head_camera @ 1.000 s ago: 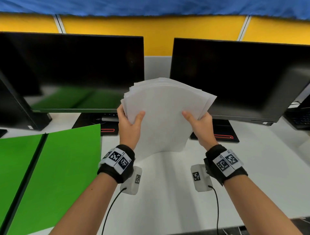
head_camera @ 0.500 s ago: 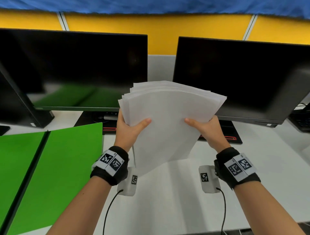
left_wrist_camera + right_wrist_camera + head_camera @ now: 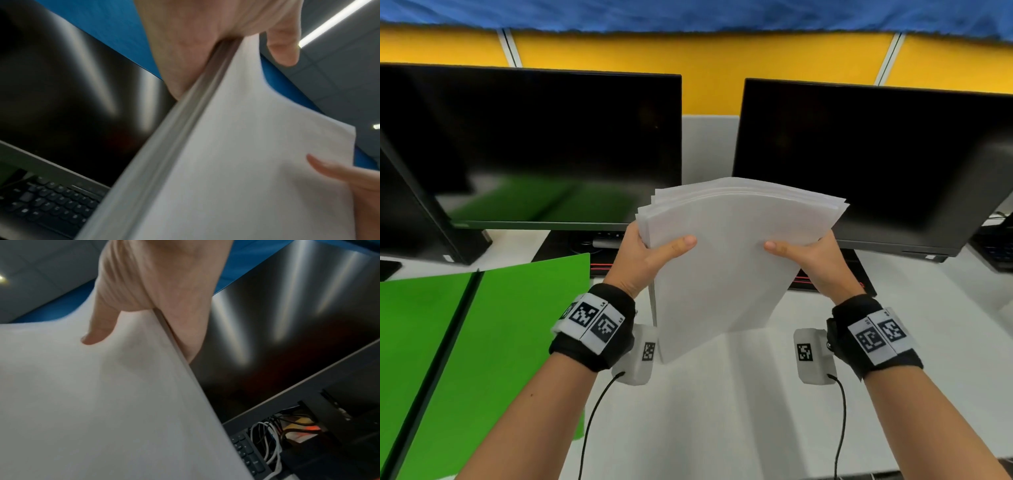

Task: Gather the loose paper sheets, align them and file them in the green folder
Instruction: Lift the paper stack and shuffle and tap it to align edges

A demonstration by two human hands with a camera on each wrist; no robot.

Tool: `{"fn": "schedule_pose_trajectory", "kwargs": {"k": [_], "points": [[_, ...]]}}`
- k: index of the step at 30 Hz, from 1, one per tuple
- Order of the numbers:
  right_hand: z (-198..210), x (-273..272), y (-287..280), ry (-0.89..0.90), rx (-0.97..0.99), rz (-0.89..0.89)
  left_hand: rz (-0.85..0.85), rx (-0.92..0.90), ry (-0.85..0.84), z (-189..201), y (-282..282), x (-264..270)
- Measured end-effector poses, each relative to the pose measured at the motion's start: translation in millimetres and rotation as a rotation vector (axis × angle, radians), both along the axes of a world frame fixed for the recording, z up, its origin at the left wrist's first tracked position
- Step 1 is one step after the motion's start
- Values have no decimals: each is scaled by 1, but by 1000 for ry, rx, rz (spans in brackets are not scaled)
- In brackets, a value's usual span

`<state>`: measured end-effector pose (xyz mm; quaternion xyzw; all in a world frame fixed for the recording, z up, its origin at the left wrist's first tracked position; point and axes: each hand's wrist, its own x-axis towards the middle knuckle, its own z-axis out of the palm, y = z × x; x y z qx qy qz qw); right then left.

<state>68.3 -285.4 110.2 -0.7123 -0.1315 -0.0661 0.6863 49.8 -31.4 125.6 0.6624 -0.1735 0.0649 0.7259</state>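
Observation:
A stack of white paper sheets (image 3: 726,260) stands upright over the white desk, tilted, its top edges fanned unevenly. My left hand (image 3: 650,253) grips the stack's left edge, thumb across the front. My right hand (image 3: 811,255) grips the right edge the same way. In the left wrist view the paper stack (image 3: 236,154) runs from my left hand (image 3: 216,40) downward; in the right wrist view my right hand (image 3: 148,293) pinches the sheets (image 3: 92,402). The green folder (image 3: 482,342) lies open flat at the left.
Two dark monitors (image 3: 534,147) (image 3: 876,164) stand close behind the paper. The white desk (image 3: 722,411) stretches below my wrists. A keyboard (image 3: 47,203) lies under the left monitor; cables (image 3: 271,443) hang behind the right one.
The stack has tilted and dropped lower, its lower left corner now nearest the desk. Both hands have spread slightly apart and kept their grip.

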Motion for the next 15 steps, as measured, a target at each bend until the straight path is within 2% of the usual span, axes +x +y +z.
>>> {"fn": "schedule_pose_trajectory", "kwargs": {"k": [8, 15], "points": [[-6, 0, 6, -14, 50, -90, 112, 32, -275, 16, -9, -1], [-11, 1, 2, 4, 66, -92, 127, -14, -282, 24, -11, -4]]}}
